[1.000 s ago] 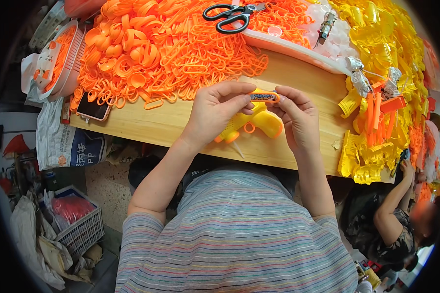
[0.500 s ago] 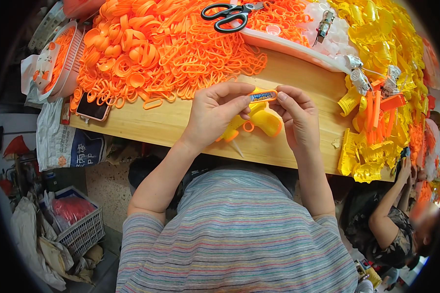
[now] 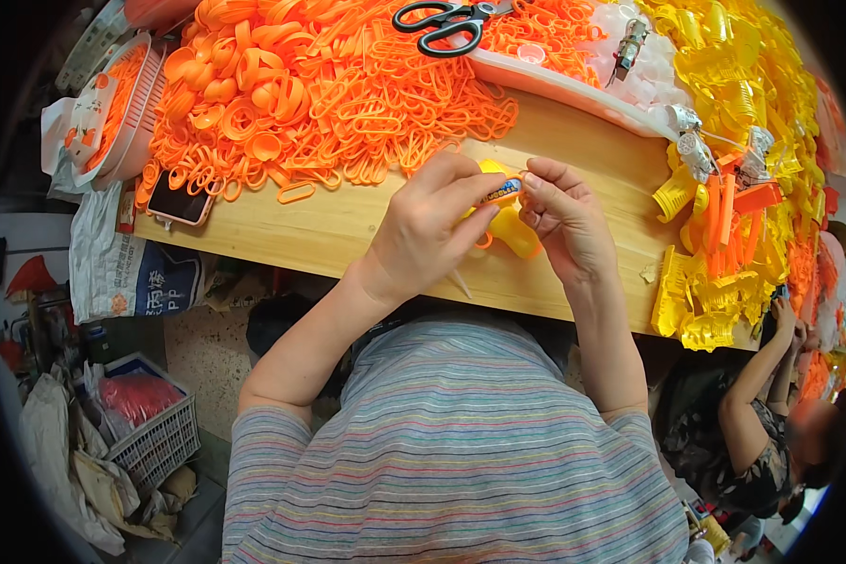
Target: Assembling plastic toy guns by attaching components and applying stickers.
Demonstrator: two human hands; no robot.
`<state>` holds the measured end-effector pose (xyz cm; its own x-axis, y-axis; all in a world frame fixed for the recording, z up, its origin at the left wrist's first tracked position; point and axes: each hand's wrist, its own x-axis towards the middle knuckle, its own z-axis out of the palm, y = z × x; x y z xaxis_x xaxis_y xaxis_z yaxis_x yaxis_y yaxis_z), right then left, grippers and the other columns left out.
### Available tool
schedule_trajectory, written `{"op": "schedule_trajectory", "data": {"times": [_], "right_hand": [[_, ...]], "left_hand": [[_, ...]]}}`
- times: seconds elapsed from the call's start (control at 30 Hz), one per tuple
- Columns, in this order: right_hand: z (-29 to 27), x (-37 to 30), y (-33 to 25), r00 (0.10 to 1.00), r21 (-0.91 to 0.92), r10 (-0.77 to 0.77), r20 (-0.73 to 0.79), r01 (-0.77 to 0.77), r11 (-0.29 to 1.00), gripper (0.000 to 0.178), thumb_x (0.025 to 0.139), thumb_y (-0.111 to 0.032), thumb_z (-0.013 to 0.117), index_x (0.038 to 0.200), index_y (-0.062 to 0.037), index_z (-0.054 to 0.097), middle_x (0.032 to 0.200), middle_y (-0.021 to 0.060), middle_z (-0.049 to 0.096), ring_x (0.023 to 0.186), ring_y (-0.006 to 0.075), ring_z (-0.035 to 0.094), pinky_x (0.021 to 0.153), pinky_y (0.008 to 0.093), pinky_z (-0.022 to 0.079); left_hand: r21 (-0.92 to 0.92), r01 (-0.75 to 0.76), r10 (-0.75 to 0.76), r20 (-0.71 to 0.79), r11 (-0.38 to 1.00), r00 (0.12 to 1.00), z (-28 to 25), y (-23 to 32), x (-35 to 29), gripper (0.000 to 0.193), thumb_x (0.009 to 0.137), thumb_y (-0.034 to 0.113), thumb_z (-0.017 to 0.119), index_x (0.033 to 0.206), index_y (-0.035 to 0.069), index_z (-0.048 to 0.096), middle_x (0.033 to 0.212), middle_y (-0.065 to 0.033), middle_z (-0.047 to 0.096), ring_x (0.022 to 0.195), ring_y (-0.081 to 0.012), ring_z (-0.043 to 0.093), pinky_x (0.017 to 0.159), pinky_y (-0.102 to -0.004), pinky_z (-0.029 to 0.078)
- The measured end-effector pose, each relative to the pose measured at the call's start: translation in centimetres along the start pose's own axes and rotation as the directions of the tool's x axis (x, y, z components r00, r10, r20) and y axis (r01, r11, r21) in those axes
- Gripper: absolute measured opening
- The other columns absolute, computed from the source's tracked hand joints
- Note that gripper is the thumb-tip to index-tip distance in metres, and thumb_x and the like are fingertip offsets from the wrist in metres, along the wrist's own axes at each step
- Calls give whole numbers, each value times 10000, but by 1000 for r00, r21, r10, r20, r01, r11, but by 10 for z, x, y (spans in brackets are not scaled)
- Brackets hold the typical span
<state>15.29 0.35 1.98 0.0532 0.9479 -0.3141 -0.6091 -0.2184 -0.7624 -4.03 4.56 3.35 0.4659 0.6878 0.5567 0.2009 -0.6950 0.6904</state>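
Note:
Between my two hands is a small orange oval plastic frame (image 3: 506, 192) with a printed blue label in it. My left hand (image 3: 430, 218) is closed on its left end, fingers over part of the label. The fingertips of my right hand (image 3: 564, 211) pinch its right end. Just beneath lies a yellow plastic part (image 3: 514, 233) on the wooden table (image 3: 329, 230), largely covered by my left hand. A bit of an orange ring (image 3: 485, 242) shows next to it. A thin pale stick (image 3: 461, 283) pokes out below my left hand.
A heap of orange plastic rings and caps (image 3: 348, 94) fills the far left. Black-handled scissors (image 3: 449, 26) lie by a white tray (image 3: 573, 86). Yellow parts (image 3: 724, 188) pile up at the right. A phone (image 3: 180, 199) rests at the left edge. Another person's arm (image 3: 759, 381) is at far right.
My left hand has turned and slid over the orange frame, hiding more of its label. The frame is more tilted now, and my right fingers have drawn in closer.

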Motion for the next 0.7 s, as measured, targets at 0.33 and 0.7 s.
{"op": "schedule_trajectory", "data": {"times": [0.33,0.7], "right_hand": [[-15,16,29,792,-774,-519,321,535,338,289,883,-56,612,1170,-21,620,1245,78,589,1143,151,529,928,289,436],[-2,6,55,880,-478,-466,93,450,754,214,928,-19,567,1136,3,616,1279,99,556,1102,141,562,952,277,453]], "left_hand": [[226,25,-56,132,974,990,0,-5,-4,242,764,7,680,1002,-18,641,854,-135,552,733,-270,589,660,-352,494],[241,51,-97,186,969,978,0,0,0,218,752,-4,669,968,-22,646,849,-139,552,747,-289,592,675,-366,496]]}}
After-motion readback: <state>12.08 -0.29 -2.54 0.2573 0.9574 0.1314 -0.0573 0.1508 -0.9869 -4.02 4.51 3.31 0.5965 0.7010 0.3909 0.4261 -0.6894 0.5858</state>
